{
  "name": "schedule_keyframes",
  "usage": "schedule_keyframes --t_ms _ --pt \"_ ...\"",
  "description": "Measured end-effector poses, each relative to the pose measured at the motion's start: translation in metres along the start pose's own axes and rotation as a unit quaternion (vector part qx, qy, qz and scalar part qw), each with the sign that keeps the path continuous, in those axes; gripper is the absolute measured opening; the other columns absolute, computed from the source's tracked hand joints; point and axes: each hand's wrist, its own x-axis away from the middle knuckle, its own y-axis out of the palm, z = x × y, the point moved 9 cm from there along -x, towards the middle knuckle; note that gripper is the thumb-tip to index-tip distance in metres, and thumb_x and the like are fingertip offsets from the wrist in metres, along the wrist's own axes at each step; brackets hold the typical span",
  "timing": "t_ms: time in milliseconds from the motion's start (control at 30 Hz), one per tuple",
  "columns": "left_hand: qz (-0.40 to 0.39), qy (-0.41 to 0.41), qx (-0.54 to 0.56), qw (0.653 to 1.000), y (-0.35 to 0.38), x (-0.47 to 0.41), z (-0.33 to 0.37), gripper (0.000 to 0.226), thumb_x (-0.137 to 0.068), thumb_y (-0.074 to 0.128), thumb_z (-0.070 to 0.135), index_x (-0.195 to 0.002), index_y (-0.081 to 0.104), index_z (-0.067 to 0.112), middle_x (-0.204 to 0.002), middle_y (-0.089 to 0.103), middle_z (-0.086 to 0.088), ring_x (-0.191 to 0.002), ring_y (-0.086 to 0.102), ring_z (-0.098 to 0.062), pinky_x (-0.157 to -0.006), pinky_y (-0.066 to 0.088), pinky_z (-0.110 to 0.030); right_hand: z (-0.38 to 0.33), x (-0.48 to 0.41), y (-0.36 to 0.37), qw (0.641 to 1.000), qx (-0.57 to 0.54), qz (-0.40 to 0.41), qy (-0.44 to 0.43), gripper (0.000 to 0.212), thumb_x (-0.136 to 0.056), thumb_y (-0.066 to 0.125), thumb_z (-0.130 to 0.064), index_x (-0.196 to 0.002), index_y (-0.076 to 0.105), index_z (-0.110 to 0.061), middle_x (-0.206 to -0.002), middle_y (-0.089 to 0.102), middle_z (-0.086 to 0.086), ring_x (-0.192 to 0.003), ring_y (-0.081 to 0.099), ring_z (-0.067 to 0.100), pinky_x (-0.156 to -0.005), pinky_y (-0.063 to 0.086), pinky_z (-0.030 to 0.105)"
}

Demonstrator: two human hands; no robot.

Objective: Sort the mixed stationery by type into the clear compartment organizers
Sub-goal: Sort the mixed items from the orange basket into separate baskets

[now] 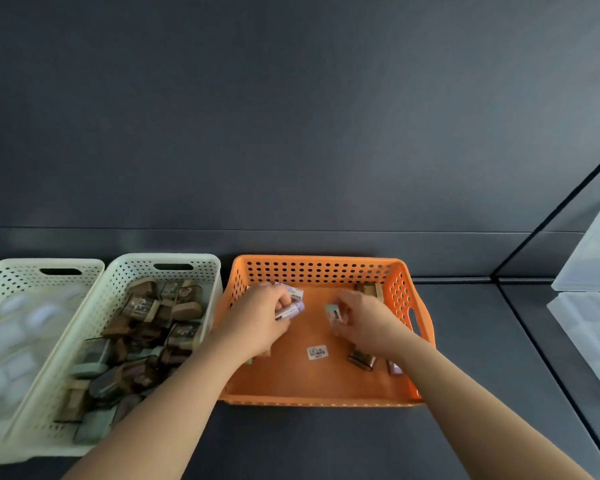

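Both my hands are inside an orange perforated basket (326, 268) in the middle of the dark table. My left hand (260, 317) is shut on several small purple-and-white wrapped erasers (293, 304). My right hand (362, 317) pinches one small teal-and-white eraser (333, 313) just above the basket floor. On that floor lie a brown sharpener-like piece (361, 360), a purple piece (394, 368) partly under my right forearm, a brown item (369, 289) at the back right, and a white barcode sticker (317, 352).
A pale green basket (187, 261) left of the orange one holds several brown and grey-green small stationery items. A second pale basket (0, 268) at far left holds blurred whitish pieces. Clear plastic organizers (589, 271) stand at the right edge. A dark wall rises behind.
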Motion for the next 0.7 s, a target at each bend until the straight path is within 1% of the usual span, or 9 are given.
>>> schedule_keyframes --t_ms 67,100,167,200,267,333,500,633,700 --pt "0.045 -0.012 0.011 0.999 -0.025 0.010 -0.008 0.016 -0.082 0.071 0.021 -0.094 0.061 0.027 -0.093 0.058 0.013 -0.079 0.054 0.000 -0.067 0.045 -0.016 -0.001 -0.004 -0.006 0.999 -0.044 0.025 0.007 0.014 -0.091 0.056 -0.033 -0.104 0.055 -0.038 -0.106 0.061 -0.011 -0.092 0.060 0.011 -0.078 0.055 0.036" --pt "0.065 -0.024 0.022 0.997 -0.036 0.014 -0.013 0.017 -0.083 0.070 0.022 -0.097 0.061 0.026 -0.095 0.059 0.014 -0.080 0.055 -0.001 -0.067 0.043 -0.015 -0.005 -0.007 -0.008 0.998 -0.059 0.032 0.001 0.016 -0.092 0.056 -0.030 -0.106 0.057 -0.037 -0.107 0.061 -0.011 -0.092 0.060 0.012 -0.076 0.054 0.031" --pt "0.105 -0.056 0.049 0.992 -0.056 0.021 -0.026 0.021 -0.084 0.070 0.021 -0.103 0.062 0.022 -0.097 0.061 0.014 -0.083 0.057 -0.004 -0.066 0.040 -0.015 -0.019 -0.012 -0.006 0.997 -0.074 0.025 -0.024 0.019 -0.094 0.054 -0.023 -0.111 0.060 -0.030 -0.104 0.060 -0.010 -0.089 0.058 0.011 -0.066 0.047 0.017" --pt "0.122 -0.072 0.061 0.988 -0.064 0.024 -0.032 0.021 -0.084 0.070 0.019 -0.104 0.063 0.021 -0.096 0.062 0.013 -0.083 0.058 -0.005 -0.066 0.040 -0.015 -0.027 -0.015 -0.006 0.997 -0.069 0.023 -0.033 0.023 -0.095 0.053 -0.021 -0.116 0.060 -0.026 -0.105 0.060 -0.008 -0.089 0.057 0.010 -0.064 0.045 0.015" --pt "0.140 -0.094 0.078 0.982 -0.073 0.029 -0.044 0.021 -0.083 0.071 0.017 -0.102 0.064 0.020 -0.094 0.064 0.012 -0.085 0.060 -0.006 -0.067 0.041 -0.015 -0.041 -0.024 -0.003 0.997 -0.057 0.028 -0.045 0.034 -0.096 0.053 -0.022 -0.129 0.056 -0.023 -0.112 0.064 -0.001 -0.091 0.059 0.012 -0.071 0.050 0.020" --pt "0.141 -0.106 0.082 0.981 -0.074 0.035 -0.050 0.022 -0.082 0.073 0.018 -0.102 0.065 0.021 -0.092 0.063 0.013 -0.084 0.059 -0.003 -0.066 0.041 -0.013 -0.051 -0.035 0.002 0.997 -0.050 0.031 -0.053 0.038 -0.095 0.054 -0.023 -0.133 0.054 -0.023 -0.116 0.066 0.003 -0.097 0.063 0.017 -0.080 0.053 0.027" --pt "0.132 -0.124 0.090 0.979 -0.071 0.042 -0.056 0.022 -0.081 0.073 0.020 -0.101 0.063 0.023 -0.087 0.058 0.018 -0.077 0.053 0.009 -0.061 0.037 -0.008 -0.065 -0.057 0.016 0.996 0.026 0.024 -0.077 0.027 -0.091 0.059 -0.022 -0.118 0.063 -0.019 -0.107 0.067 0.002 -0.091 0.065 0.020 -0.079 0.056 0.036" --pt "0.120 -0.134 0.105 0.978 -0.069 0.036 -0.054 0.019 -0.084 0.070 0.021 -0.100 0.061 0.024 -0.092 0.062 0.014 -0.078 0.054 0.005 -0.062 0.039 -0.012 -0.062 -0.064 0.031 0.995 0.075 -0.027 -0.064 0.025 -0.088 0.063 -0.032 -0.111 0.063 -0.022 -0.110 0.056 0.002 -0.093 0.057 0.019 -0.081 0.053 0.033" --pt "0.107 -0.133 0.092 0.981 -0.066 0.029 -0.048 0.014 -0.088 0.065 0.022 -0.098 0.056 0.023 -0.090 0.062 0.012 -0.073 0.055 0.001 -0.058 0.041 -0.018 -0.054 -0.062 0.038 0.995 0.071 -0.059 -0.044 0.026 -0.086 0.066 -0.032 -0.109 0.062 -0.021 -0.110 0.055 0.002 -0.096 0.053 0.019 -0.086 0.052 0.034"
